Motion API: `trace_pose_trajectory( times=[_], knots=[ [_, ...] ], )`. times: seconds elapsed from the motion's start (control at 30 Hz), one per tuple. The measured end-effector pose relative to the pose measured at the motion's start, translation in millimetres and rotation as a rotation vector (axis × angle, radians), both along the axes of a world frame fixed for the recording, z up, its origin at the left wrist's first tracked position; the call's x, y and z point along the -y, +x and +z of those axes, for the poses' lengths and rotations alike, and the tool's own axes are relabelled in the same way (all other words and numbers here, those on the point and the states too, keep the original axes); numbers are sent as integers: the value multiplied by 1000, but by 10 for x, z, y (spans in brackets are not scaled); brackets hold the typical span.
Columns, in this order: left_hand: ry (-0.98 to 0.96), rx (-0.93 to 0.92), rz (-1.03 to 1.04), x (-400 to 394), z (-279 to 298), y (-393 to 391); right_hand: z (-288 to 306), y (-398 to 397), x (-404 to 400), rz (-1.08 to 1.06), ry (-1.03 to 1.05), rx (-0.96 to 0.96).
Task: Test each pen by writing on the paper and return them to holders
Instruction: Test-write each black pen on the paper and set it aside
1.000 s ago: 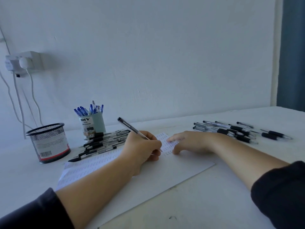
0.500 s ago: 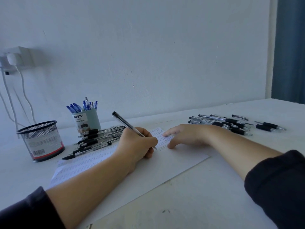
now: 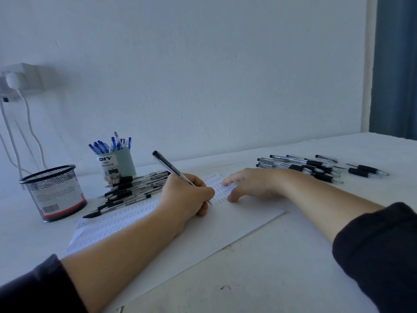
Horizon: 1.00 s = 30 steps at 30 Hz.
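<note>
Pen [image 3: 171, 168] gripped in left hand [image 3: 187, 195], right hand [image 3: 252, 184] flat on paper [image 3: 237, 220]; blue pens [image 3: 110, 145] in teal holder [image 3: 119, 164].

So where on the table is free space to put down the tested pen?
Bare table lies below the paper, between the forearms. Crowded: the pen pile beside the mesh cup and teal holder, and the loose pens on the right.

You had dim, cool bluish light, soft shadows lying under both forearms, no glare. Focus was fair; fine marks stayed unreadable, and wide-angle bending curved the edges.
</note>
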<state>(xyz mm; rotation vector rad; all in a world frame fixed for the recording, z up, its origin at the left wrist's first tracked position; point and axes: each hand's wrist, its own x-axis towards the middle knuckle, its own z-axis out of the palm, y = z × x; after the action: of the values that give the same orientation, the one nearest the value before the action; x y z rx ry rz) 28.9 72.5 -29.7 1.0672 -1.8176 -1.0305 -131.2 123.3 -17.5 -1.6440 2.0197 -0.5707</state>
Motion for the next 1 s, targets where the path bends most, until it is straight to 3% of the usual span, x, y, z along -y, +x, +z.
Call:
trace_pose_trajectory(
  times=[1.0],
  knots=[
    [-21,21,-15,-53,11,6,-1,3,3,8,0,2]
  ],
)
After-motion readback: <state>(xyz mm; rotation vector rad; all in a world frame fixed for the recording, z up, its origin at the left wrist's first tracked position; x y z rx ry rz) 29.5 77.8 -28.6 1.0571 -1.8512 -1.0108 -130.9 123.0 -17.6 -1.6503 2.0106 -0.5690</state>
